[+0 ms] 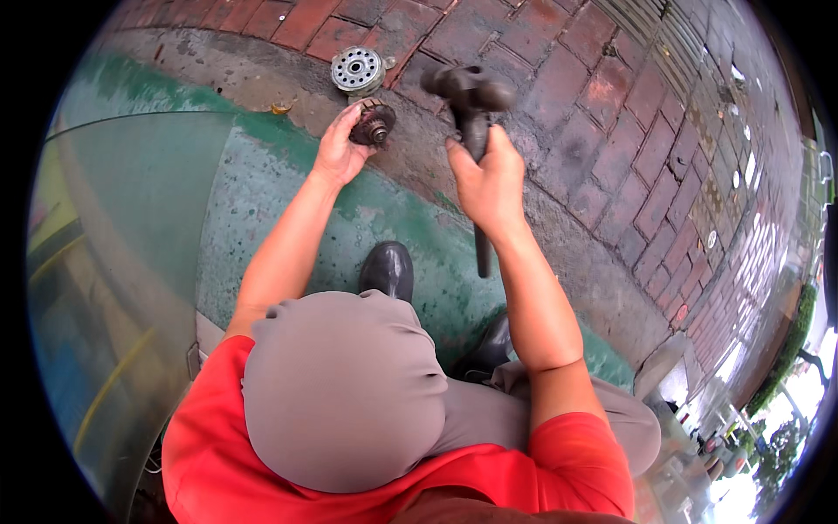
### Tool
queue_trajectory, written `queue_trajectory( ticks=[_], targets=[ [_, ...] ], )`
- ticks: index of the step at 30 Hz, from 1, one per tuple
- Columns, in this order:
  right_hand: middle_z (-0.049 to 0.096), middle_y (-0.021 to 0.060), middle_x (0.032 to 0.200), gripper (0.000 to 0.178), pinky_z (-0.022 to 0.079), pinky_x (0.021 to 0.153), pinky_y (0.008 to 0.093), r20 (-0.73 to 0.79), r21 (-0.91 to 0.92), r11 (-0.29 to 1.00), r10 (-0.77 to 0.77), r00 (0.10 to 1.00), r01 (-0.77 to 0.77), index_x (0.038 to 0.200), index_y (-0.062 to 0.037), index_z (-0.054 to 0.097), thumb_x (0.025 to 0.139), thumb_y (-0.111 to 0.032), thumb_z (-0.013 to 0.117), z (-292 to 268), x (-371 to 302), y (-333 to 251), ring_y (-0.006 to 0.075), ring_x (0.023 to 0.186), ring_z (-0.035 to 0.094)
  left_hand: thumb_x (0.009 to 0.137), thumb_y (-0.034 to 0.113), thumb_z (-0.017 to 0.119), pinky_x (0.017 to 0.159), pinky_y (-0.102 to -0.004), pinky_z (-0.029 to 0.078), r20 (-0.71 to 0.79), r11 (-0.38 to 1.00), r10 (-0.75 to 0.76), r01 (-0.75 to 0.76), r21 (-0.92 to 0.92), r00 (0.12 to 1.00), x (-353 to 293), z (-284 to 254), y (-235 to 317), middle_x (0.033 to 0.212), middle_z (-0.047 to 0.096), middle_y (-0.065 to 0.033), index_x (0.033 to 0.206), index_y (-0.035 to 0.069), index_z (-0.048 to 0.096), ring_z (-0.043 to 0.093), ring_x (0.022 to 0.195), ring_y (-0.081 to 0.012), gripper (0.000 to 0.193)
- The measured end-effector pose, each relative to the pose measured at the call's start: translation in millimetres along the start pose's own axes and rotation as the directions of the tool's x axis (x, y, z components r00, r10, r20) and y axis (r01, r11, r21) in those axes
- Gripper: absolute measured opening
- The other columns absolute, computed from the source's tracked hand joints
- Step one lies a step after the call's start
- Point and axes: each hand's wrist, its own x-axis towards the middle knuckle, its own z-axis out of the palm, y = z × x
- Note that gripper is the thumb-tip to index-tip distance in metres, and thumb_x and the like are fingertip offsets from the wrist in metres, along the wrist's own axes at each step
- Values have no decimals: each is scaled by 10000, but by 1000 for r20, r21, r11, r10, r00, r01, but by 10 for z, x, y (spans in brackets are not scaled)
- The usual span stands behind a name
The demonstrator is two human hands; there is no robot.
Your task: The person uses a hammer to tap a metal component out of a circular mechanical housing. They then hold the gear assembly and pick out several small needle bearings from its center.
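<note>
My left hand (340, 150) is closed around a dark, round metal machine part (374, 125), with slotted edges and a stepped hub at its centre. Its fingers grip the left side, and the hub points up and to the right. Off to the right, my right hand (491, 185) grips a hammer (474, 129) by its dark handle. The hammer's head is raised at the top and looks slightly blurred; the handle's lower end sticks out below my fist. Just beyond my left hand, a silvery round metal housing (357, 70) with a ring of holes lies on the ground.
Below my hands is worn green-painted ground (410, 214), edged by a grey concrete strip (576, 253). Wet red brick paving (611, 131) spreads beyond it. My dark boots (387, 269) stand close in. A glass panel (131, 201) is on the left. A drain grate (633, 22) lies at the far right.
</note>
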Motion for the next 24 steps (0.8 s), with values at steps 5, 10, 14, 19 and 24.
queue_trajectory(
  ticks=[5, 10, 14, 19, 24],
  targets=[
    [657, 247, 855, 331, 522, 704, 425, -257, 189, 935, -249, 934, 301, 1067, 2, 527, 821, -147, 691, 190, 15, 146, 412, 778, 658, 1009, 325, 485, 897, -469, 532, -27, 1000, 11, -10, 7, 1000, 86, 49, 23, 1261, 603, -81, 1328, 82, 517, 598, 1120, -234, 403],
    [657, 296, 895, 337, 499, 779, 521, 134, -282, 959, 58, 989, -18, 1007, 38, 535, 830, -221, 659, 214, 97, 461, 477, 870, 640, 1002, 333, 494, 873, -458, 533, 39, 1000, -5, 5, -8, 999, 73, 328, 57, 1245, 608, -78, 1322, 90, 525, 600, 1094, -221, 403],
    [648, 259, 804, 293, 508, 706, 457, 12, -70, 994, 83, 996, -82, 901, 31, 535, 831, -209, 689, 97, 48, 327, 433, 766, 649, 997, 335, 500, 857, -465, 538, -116, 999, 29, -24, 49, 993, 63, 30, 107, 1234, 613, -76, 1317, 97, 532, 601, 1091, -219, 400],
    [537, 69, 675, 260, 433, 574, 332, -242, 287, 938, -127, 962, 196, 912, 2, 543, 834, -166, 725, 176, 57, 215, 137, 621, 480, 994, 313, 498, 839, -455, 547, -158, 992, 54, -35, 120, 986, 99, 62, 45, 1227, 618, -69, 1305, 93, 543, 609, 1073, -213, 384],
    [638, 292, 837, 333, 491, 734, 471, 115, -248, 968, -20, 993, 48, 954, 34, 547, 820, -235, 689, 262, 173, 373, 468, 834, 639, 975, 259, 529, 765, -464, 570, 17, 1000, -10, 10, -6, 1000, 116, 493, -50, 1165, 639, -77, 1269, 73, 554, 635, 1024, -216, 350]
  ],
)
